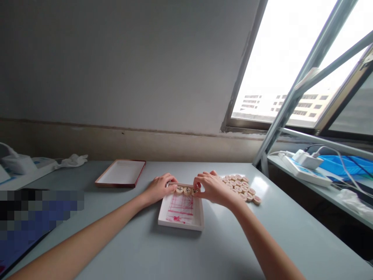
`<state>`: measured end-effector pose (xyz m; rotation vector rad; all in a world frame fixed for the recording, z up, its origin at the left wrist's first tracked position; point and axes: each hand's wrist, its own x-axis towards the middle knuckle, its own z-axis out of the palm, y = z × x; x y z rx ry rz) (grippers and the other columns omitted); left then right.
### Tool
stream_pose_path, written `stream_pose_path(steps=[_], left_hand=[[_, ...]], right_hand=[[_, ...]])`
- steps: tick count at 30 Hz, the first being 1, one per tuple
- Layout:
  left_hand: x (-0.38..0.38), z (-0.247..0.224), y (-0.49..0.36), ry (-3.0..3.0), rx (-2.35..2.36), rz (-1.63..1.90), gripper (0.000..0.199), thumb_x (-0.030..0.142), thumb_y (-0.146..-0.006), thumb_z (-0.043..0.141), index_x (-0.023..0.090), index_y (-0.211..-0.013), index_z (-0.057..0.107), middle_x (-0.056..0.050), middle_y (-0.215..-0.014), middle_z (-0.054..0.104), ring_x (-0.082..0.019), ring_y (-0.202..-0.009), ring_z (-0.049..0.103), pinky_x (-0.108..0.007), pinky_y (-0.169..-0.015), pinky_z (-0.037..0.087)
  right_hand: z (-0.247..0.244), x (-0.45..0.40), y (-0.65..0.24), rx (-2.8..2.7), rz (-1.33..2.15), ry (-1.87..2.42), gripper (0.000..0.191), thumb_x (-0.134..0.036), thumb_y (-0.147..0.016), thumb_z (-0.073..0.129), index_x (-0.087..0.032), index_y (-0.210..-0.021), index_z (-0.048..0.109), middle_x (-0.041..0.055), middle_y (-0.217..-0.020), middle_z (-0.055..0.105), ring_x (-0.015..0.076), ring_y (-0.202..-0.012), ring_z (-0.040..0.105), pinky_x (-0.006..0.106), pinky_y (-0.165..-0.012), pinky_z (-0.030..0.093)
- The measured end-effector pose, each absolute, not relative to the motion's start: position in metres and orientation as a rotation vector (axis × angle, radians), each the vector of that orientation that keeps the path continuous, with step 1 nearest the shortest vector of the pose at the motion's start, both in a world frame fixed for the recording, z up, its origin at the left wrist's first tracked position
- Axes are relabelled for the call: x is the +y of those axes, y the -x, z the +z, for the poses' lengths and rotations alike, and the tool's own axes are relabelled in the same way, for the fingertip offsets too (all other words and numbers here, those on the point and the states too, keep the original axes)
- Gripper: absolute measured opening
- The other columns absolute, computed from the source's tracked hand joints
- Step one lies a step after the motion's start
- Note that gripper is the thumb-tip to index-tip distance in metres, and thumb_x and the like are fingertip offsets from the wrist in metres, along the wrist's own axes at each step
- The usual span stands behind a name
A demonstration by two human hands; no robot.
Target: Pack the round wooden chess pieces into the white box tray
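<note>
**Disc row at the tray's far wall, both hands on that end**

Near-left of the desk [140, 252] was pixelated; couldn't tell what lay there. White tray [180, 224] sat mid-desk, well in from the near edge, squared up to the person, so probably placed for easy reach by both hands. Red lines and characters showed on its floor.

Row of wooden discs [187, 190], black characters up, ran along the tray's far wall, sides touching; the wall likely kept them straight. Right hand [212, 188] at the far-right corner: thumb and index pinching the end disc. Left hand [160, 188] at the far-left corner: fingers curled over the rim, thumb by the first disc, likely steadying the tray. Couldn't tell if it was clamping or just resting.

Loose discs [239, 184] lay packed together toward the desk's far-right corner, within right-hand reach. Shallow lid [121, 173], white inside, lay near the far edge, left of the tray, clear of both arms.

Desk: smooth grey, glare by the loose discs. Behind: plain grey wall [131, 70], bright window [271, 70] at right.
</note>
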<state>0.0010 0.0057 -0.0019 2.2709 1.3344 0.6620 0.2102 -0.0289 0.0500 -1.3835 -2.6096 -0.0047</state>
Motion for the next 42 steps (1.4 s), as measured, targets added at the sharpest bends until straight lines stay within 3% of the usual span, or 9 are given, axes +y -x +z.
stream_pose_path(steps=[4,11,20,23,29,34,38,42], left_hand=[[0.006,-0.003,-0.001,-2.272,1.323,0.684,0.026,0.035,-0.078,0.039,0.019,-0.08,0.059,-0.001,-0.089,0.058,-0.016,-0.076,0.054,-0.024,-0.068,0.038],[0.005,-0.002,0.0,-2.264,1.316,0.692,0.026,0.034,-0.079,0.037,0.019,-0.08,0.059,-0.002,-0.089,0.058,-0.016,-0.078,0.054,-0.025,-0.069,0.038],[0.005,-0.002,0.0,-2.228,1.296,0.716,0.026,0.034,-0.078,0.038,0.019,-0.079,0.059,-0.002,-0.088,0.058,-0.016,-0.078,0.054,-0.024,-0.068,0.039],[0.005,-0.002,0.0,-2.209,1.29,0.731,0.026,0.035,-0.077,0.039,0.018,-0.077,0.06,-0.001,-0.087,0.058,-0.015,-0.073,0.053,-0.024,-0.067,0.039],[0.005,0.001,-0.001,-2.188,1.307,0.734,0.026,0.034,-0.075,0.042,0.016,-0.076,0.061,-0.003,-0.084,0.059,-0.016,-0.072,0.052,-0.025,-0.066,0.039],[0.01,-0.003,0.001,-2.179,1.23,0.753,0.027,0.035,-0.077,0.04,0.016,-0.077,0.06,-0.003,-0.084,0.058,-0.016,-0.075,0.054,-0.025,-0.07,0.041],[0.011,-0.001,0.006,-2.165,1.122,0.677,0.03,0.038,-0.078,0.04,0.017,-0.086,0.06,-0.003,-0.09,0.056,-0.017,-0.085,0.052,-0.024,-0.076,0.039],[0.009,0.008,0.012,-2.168,1.047,0.52,0.036,0.045,-0.071,0.052,0.02,-0.098,0.057,-0.002,-0.098,0.051,-0.016,-0.084,0.05,-0.022,-0.07,0.039]], right_hand=[[0.065,-0.029,-0.228,-2.51,0.11,1.485,0.011,-0.033,-0.074,0.057,-0.022,-0.076,0.057,-0.0024,-0.073,0.059,0.0134,-0.072,0.052,0.028,-0.073,0.031],[0.066,-0.029,-0.256,-2.597,0.402,1.746,0.025,-0.027,-0.059,0.066,-0.026,-0.083,0.059,-0.0028,-0.074,0.061,0.014,-0.065,0.055,0.024,-0.056,0.035],[0.056,-0.028,-0.249,-2.607,0.093,1.8,0.014,-0.022,-0.06,0.064,-0.025,-0.073,0.061,-0.0006,-0.068,0.061,0.0154,-0.061,0.055,0.026,-0.056,0.035],[0.061,-0.027,-0.248,-2.588,0.193,1.699,0.007,-0.026,-0.062,0.064,-0.024,-0.069,0.062,-0.0007,-0.068,0.06,0.0147,-0.062,0.054,0.025,-0.054,0.035],[0.055,-0.036,-0.201,-2.504,0.491,1.177,0.018,-0.033,-0.073,0.058,-0.024,-0.089,0.058,-0.0019,-0.076,0.06,0.0105,-0.067,0.054,0.02,-0.057,0.036],[0.031,-0.049,-0.155,-2.607,0.073,1.079,0.014,-0.027,-0.077,0.056,-0.022,-0.09,0.056,0.0019,-0.095,0.062,0.0153,-0.087,0.054,0.029,-0.075,0.029],[0.037,-0.041,-0.172,-2.528,0.031,1.236,0.011,-0.029,-0.077,0.056,-0.021,-0.085,0.054,-0.0004,-0.085,0.063,0.0141,-0.078,0.055,0.028,-0.07,0.027],[0.05,-0.026,-0.215,-2.355,-0.129,1.599,0.009,-0.025,-0.078,0.052,-0.021,-0.083,0.058,0.002,-0.086,0.063,0.0169,-0.081,0.054,0.029,-0.071,0.025]])
